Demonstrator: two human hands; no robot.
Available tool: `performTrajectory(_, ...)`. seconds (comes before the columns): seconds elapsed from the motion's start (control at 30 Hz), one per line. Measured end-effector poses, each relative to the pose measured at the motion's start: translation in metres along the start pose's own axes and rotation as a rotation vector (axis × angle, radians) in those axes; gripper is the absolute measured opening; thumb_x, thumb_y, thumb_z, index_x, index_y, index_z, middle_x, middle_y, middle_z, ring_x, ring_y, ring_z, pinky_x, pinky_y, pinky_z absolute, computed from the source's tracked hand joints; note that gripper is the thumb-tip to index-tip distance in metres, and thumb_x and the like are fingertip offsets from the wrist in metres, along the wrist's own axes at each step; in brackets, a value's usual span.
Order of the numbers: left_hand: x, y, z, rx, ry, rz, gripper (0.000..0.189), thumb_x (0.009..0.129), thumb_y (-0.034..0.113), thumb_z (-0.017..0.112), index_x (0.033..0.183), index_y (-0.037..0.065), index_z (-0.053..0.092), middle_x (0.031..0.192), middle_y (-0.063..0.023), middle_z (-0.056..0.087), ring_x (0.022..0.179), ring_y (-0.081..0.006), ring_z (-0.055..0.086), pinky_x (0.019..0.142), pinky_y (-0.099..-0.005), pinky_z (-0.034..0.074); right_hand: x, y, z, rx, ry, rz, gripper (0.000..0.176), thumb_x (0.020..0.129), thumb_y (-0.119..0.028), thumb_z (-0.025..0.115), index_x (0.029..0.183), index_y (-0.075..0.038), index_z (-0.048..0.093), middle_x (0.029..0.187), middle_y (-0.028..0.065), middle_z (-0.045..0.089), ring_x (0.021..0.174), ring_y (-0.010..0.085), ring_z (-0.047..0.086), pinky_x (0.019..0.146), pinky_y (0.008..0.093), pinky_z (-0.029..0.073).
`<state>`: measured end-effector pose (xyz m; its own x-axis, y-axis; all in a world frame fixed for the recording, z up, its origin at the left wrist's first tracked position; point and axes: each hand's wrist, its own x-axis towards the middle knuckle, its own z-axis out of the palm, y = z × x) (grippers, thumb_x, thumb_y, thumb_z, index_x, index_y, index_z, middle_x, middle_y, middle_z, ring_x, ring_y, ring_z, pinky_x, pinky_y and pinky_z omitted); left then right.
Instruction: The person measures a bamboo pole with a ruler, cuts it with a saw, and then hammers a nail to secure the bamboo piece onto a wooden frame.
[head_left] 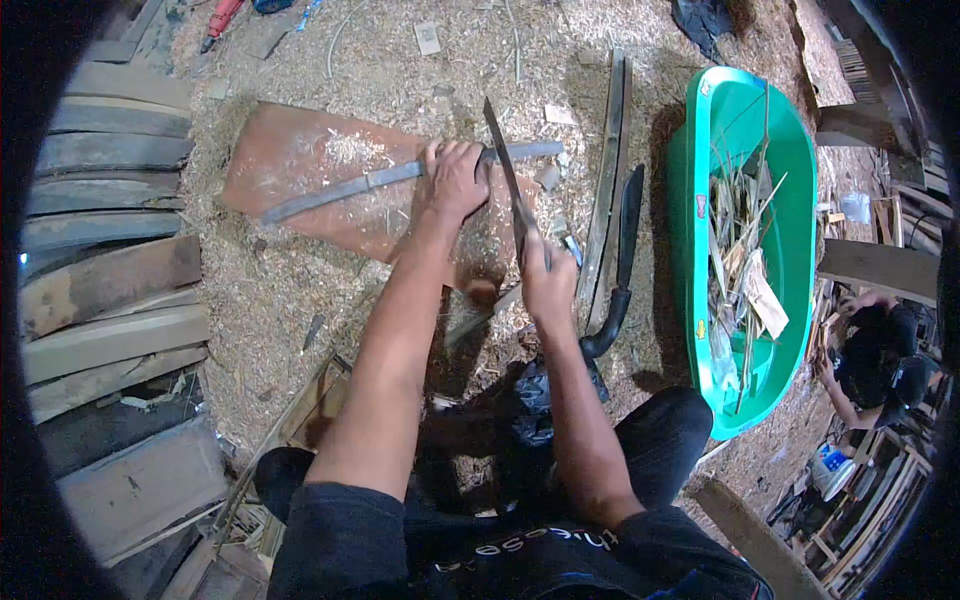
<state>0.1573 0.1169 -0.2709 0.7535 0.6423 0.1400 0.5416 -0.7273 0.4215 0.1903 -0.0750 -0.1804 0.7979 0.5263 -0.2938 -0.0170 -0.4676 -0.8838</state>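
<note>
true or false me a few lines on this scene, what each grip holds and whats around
1. The left grip holds a strip over the red board. True.
2. The right grip is empty. False: it holds a knife.
3. The tub is blue. False: it is green.
4. Scraps lie in the tub. True.
5. Shavings cover the ground. True.
</note>
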Motion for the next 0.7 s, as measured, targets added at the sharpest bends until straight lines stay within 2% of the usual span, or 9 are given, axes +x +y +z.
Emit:
performTrajectory(0.03,0.007,-0.002,-0.001,0.000,0.006,0.004,0.032,0.088,0.029,0.059,0.106,0.003,0.064,0.108,-0.0131,0.065,0.113,-0.0271,0.056,0.110,-0.0454,0.025,0.014,-0.010,0.003,0.007,-0.010,-0.021,0.046,0.098,-0.033,0.053,0.072,0.004,0.060,0.052,0.0015,0.042,0.053,0.0093,0.039,0.046,0.0330,0.032)
performTrajectory(0.07,0.006,-0.001,-0.002,0.001,0.013,0.008,0.033,0.088,0.030,0.059,0.106,0.003,0.064,0.108,-0.0130,0.065,0.112,-0.0270,0.056,0.110,-0.0454,0.025,0.022,0.016,0.010,0.014,-0.031,-0.013,0.048,0.098,-0.035,0.052,0.072,0.004,0.061,0.053,0.0011,0.044,0.054,0.0095,0.042,0.048,0.0331,0.034)
performTrajectory(0.13,0.006,0.000,-0.003,-0.002,0.037,0.007,0.034,0.087,0.031,0.060,0.106,0.003,0.064,0.108,-0.0130,0.065,0.111,-0.0270,0.057,0.110,-0.0455,0.025,-0.006,0.039,0.008,0.003,0.009,-0.007,0.048,0.098,-0.034,0.052,0.070,0.003,0.059,0.053,0.0018,0.044,0.053,0.0106,0.042,0.049,0.0344,0.035)
performTrajectory(0.23,0.007,-0.006,0.009,-0.016,0.157,0.063,0.022,0.085,0.027,0.059,0.091,0.006,0.061,0.098,-0.0121,0.063,0.106,-0.0275,0.056,0.108,-0.0484,0.025,-0.017,0.024,0.008,-0.039,0.012,-0.069,0.047,0.099,-0.032,0.051,0.069,0.003,0.058,0.053,0.0032,0.044,0.053,0.0121,0.044,0.051,0.0347,0.037)
performTrajectory(0.33,0.004,-0.007,0.011,-0.039,0.125,0.050,0.024,0.085,0.028,0.059,0.093,0.006,0.061,0.098,-0.0122,0.063,0.106,-0.0274,0.057,0.107,-0.0484,0.026,0.029,0.008,0.013,-0.049,-0.054,-0.049,0.047,0.099,-0.033,0.050,0.071,0.003,0.060,0.053,0.0038,0.047,0.053,0.0119,0.047,0.051,0.0334,0.039)
performTrajectory(0.43,0.005,-0.007,0.014,-0.034,0.184,0.081,0.022,0.084,0.027,0.060,0.092,0.007,0.061,0.095,-0.0119,0.063,0.104,-0.0276,0.057,0.106,-0.0484,0.027,-0.011,0.019,0.005,-0.034,-0.042,-0.002,0.048,0.099,-0.034,0.050,0.071,0.004,0.059,0.053,0.0044,0.047,0.052,0.0127,0.045,0.049,0.0349,0.036)
performTrajectory(0.47,0.005,-0.009,0.014,-0.027,0.217,0.098,0.021,0.083,0.026,0.060,0.091,0.007,0.061,0.094,-0.0118,0.063,0.102,-0.0277,0.057,0.105,-0.0484,0.027,-0.022,0.049,0.004,0.004,-0.043,-0.016,0.048,0.099,-0.034,0.050,0.071,0.004,0.058,0.053,0.0045,0.047,0.053,0.0129,0.044,0.049,0.0351,0.036)
performTrajectory(0.6,0.007,-0.006,0.009,-0.100,0.194,0.071,0.019,0.083,0.024,0.060,0.090,0.006,0.063,0.092,-0.0117,0.062,0.102,-0.0284,0.057,0.105,-0.0487,0.026,0.034,0.032,0.014,0.072,-0.041,0.020,0.047,0.098,-0.033,0.053,0.069,0.004,0.056,0.055,0.0037,0.045,0.055,0.0122,0.042,0.050,0.0356,0.035)
performTrajectory(0.7,0.004,-0.006,0.009,-0.082,0.170,0.108,0.020,0.083,0.023,0.060,0.092,0.006,0.063,0.094,-0.0108,0.063,0.104,-0.0276,0.057,0.106,-0.0489,0.026,0.023,0.037,0.021,0.094,-0.036,-0.046,0.048,0.098,-0.033,0.052,0.068,0.004,0.056,0.055,0.0033,0.044,0.056,0.0116,0.040,0.050,0.0356,0.034)
